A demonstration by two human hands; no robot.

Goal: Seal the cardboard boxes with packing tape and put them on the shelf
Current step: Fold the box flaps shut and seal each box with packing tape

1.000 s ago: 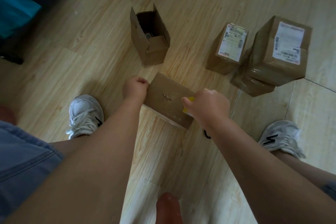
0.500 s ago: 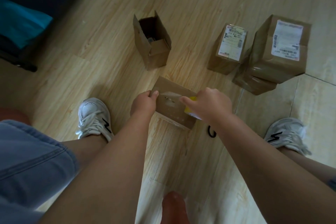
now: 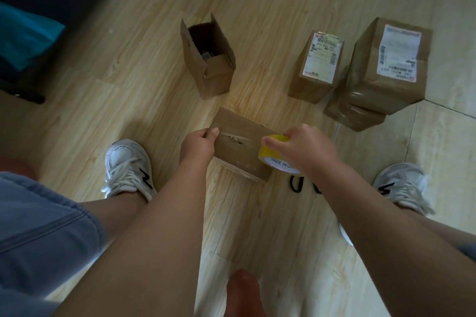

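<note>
- The box being sealed (image 3: 239,147), plain brown cardboard with its flaps closed, lies on the wooden floor (image 3: 128,80) just below the centre of the frame. A torn slit shows on its top face.
- The left hand (image 3: 198,145) grips the box's left edge, fingers curled over the side and thumb pressed on the top face.
- The right hand (image 3: 309,152) holds a yellow tape roll (image 3: 270,153) at the box's right end. Its fingers are wrapped round the roll, with one straighter finger lying along the top of it. The printed inner core faces the camera.
- Above the centre stands an open box (image 3: 208,59), upright, with its flaps up. Something small (image 3: 207,55) lies deep inside it (too dark to say what).
- In the upper right, a small closed box (image 3: 318,67) with a white shipping label stands just beside a stack.
- The stack is a larger labelled box (image 3: 391,64) resting on a lower box (image 3: 353,116), both glossy with tape.
- A black loop (image 3: 296,185) lies on the floor beneath the right wrist.
- A white shoe (image 3: 126,165) stands at the left, another (image 3: 401,185) at the right.
</note>
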